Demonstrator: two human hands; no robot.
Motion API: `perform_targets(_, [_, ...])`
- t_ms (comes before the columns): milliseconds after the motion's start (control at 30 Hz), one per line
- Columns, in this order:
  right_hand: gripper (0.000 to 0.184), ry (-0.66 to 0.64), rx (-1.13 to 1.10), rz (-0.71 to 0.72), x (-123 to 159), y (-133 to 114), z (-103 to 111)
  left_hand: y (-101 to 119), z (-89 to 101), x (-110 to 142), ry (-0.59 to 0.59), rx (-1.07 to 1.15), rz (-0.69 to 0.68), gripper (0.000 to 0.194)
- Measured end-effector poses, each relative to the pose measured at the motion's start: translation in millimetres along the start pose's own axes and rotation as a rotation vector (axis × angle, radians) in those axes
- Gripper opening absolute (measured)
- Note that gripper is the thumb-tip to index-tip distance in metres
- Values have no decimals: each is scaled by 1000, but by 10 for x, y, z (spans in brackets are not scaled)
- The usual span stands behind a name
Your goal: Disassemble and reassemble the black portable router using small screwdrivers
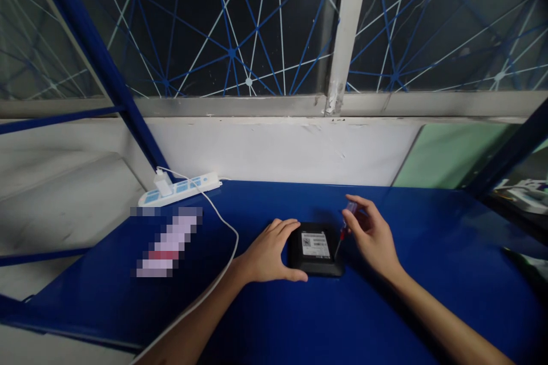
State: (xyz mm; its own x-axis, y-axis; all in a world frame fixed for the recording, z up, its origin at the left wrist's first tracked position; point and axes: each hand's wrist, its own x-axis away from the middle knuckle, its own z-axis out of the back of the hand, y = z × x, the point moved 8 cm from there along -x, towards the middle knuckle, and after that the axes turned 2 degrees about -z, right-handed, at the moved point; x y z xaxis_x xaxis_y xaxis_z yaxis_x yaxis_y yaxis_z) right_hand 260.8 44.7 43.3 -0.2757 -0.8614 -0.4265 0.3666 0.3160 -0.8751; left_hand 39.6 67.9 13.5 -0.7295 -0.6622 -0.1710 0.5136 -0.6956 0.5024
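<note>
A flat black device (317, 268) with rounded corners lies on the blue tabletop, a white printed label on its upper face. My left hand (268, 254) grips its left side, fingers at the far edge and thumb along the near edge. Between the thumb and fingers of my right hand (373, 234) is a small screwdriver (343, 232) with a clear and red handle. Its thin shaft slants down to the right edge of the device. Whether the tip sits in a screw is too small to tell.
A white power strip (209, 182) with a plugged-in charger (162, 183) stands at the back left. Its white cable (229, 225) crosses over my left forearm. A pixelated item (169, 242) lies on the left. Blue frame posts (137, 120) and a white wall (278, 151) border the table (274, 325).
</note>
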Motion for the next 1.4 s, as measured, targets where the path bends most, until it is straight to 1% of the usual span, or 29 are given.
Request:
perform_targets(100, [36,-7,54,42,23,-32,-4,-4,-12,0,-5,-15,5,107])
perform_targets(200, [31,-6,80,113,44,-71,-2,-10,-20,1,4,-23,-7,108])
perform_targets(300, [24,32,57,170,49,-101,33,-20,-25,2,3,-20,-11,108])
perform_targets(367, [21,50,25,163,46,-101,50,-29,-26,1,-7,-18,3,108])
perform_targets(433, [23,46,-3,120,47,-84,48,-29,-21,-1,-15,-18,15,108])
perform_targets(533, [29,8,-46,51,67,-54,21,-15,-16,-1,-17,-14,13,108])
perform_targets(600, [28,-17,-79,38,83,-42,4,-11,-16,1,-9,-8,6,107])
perform_targets(667, [26,-22,-96,55,88,-44,0,-13,-20,4,0,-4,-4,106])
perform_targets(833, [17,34,-61,134,77,-118,27,-31,-30,7,-3,-4,-6,107])
perform_targets(933, [21,19,-41,115,89,-146,16,-32,-26,12,-15,-11,9,107])
perform_targets(1067, [25,-20,-73,91,118,-132,3,-15,-16,16,-9,-13,3,106])
perform_targets(1133, [21,-16,-92,119,122,-135,4,-18,-18,16,-3,-11,1,106])
perform_targets(1267, [11,31,-62,190,122,-174,20,-33,-29,14,2,-11,-6,106])
perform_targets(1333, [15,45,-48,167,120,-168,25,-34,-31,14,-1,-14,-6,106])
perform_targets(1400, [20,40,-56,110,122,-136,23,-33,-30,14,-7,-18,2,106])
